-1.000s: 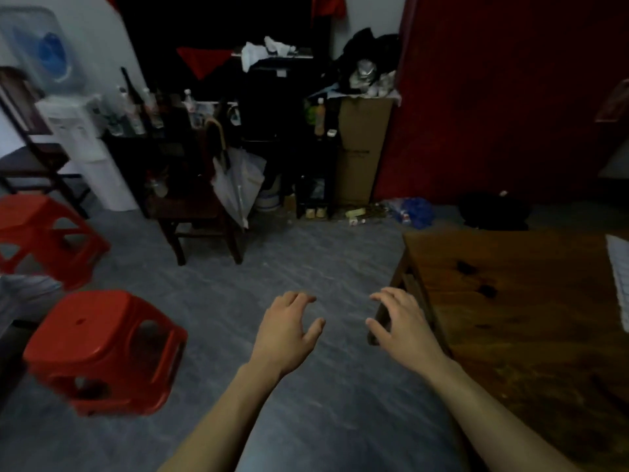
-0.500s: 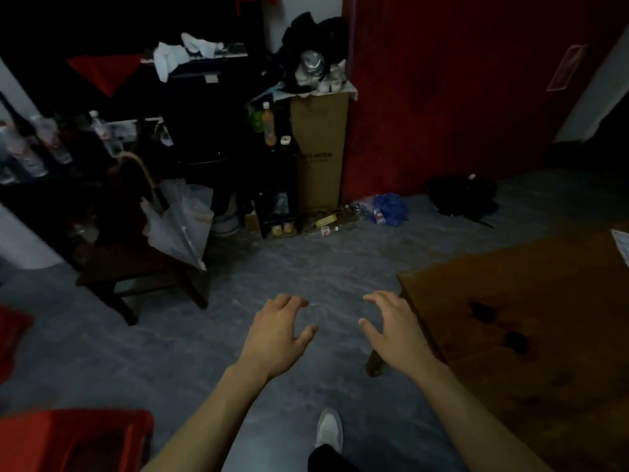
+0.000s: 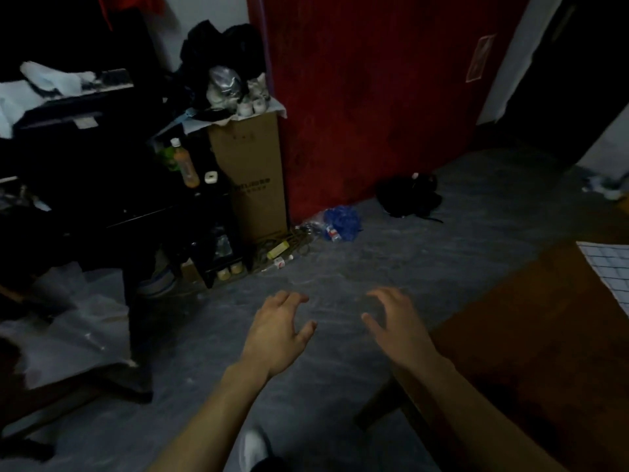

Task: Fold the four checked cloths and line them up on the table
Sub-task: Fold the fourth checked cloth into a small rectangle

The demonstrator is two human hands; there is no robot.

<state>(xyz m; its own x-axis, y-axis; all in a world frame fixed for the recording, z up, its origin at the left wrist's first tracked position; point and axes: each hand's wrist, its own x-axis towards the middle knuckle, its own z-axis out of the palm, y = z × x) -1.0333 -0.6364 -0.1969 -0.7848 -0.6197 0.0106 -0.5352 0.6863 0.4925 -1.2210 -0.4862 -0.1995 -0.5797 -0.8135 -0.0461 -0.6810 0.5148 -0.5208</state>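
Seen from my head camera, my left hand (image 3: 279, 330) and right hand (image 3: 396, 327) hang empty, fingers spread, over the floor, while a checked cloth (image 3: 609, 270) lies far right on the table (image 3: 531, 335), nearer my right hand.

Dark brown wood on the table (image 3: 531, 352), and at its far right edge a white cloth (image 3: 612, 267) crossed by a fine dark grid. Left of the table, the floor (image 3: 340, 267) is mottled grey. Beyond the table a deep red wall (image 3: 367, 97) fills the background. Against its left edge, a plain tan cardboard box (image 3: 253, 172); at its foot, a bright blue bundle (image 3: 342, 221) and a black bag (image 3: 408, 195). Left of the box, an orange bottle (image 3: 185, 165) with a white cap.
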